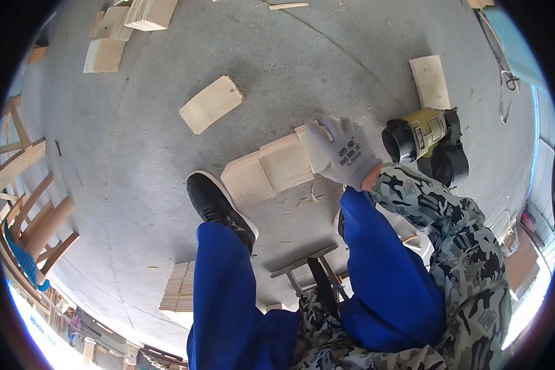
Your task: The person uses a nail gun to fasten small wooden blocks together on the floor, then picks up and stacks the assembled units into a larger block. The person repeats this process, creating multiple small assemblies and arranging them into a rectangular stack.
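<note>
My right hand (344,150), in a light grey work glove bearing printed writing, is at the right end of a row of pale plywood blocks (284,159) on the concrete floor. Its fingers bend over the far edge of the end block (312,145), which the palm partly covers. The blocks overlap in steps and reach left to my black shoe (219,203). Just right of the hand lies a yellow-and-black power tool (423,136) that looks like a coil nailer. A single wood piece (211,105) rests beyond the row. My left hand is out of view.
Stacked wood blocks (104,55) stand at the far left. A curved board (430,82) lies behind the tool. Wooden chair frames (41,217) line the left side. Beside my left leg is another wood stack (178,286); a low stool frame (305,261) shows between my legs.
</note>
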A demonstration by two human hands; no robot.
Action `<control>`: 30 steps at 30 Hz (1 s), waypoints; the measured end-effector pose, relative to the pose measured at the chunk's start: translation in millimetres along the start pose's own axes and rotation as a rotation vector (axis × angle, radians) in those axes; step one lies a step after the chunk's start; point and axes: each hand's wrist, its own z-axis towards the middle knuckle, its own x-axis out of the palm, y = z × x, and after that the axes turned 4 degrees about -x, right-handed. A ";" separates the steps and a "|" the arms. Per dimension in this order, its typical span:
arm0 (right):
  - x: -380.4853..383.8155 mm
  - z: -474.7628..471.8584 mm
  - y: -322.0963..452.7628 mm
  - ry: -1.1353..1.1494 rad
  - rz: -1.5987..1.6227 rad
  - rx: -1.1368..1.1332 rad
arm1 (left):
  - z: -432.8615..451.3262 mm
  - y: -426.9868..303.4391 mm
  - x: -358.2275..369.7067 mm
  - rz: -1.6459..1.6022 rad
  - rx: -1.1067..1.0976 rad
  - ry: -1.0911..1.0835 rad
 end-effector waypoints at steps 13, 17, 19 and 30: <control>11.1 -9.3 -21.0 -0.104 -0.055 -0.064 | -10.7 -2.3 0.1 -0.003 -0.016 -0.030; -3.0 -7.3 -18.2 0.091 -0.107 -0.056 | -15.8 -2.0 3.5 0.007 -0.004 -0.051; -14.3 -1.5 -3.3 0.132 -0.153 -0.077 | -15.4 -2.4 3.6 0.021 -0.004 -0.051; 13.8 45.1 57.5 0.217 -0.151 -0.359 | -12.5 -10.0 10.5 0.025 -0.016 -0.066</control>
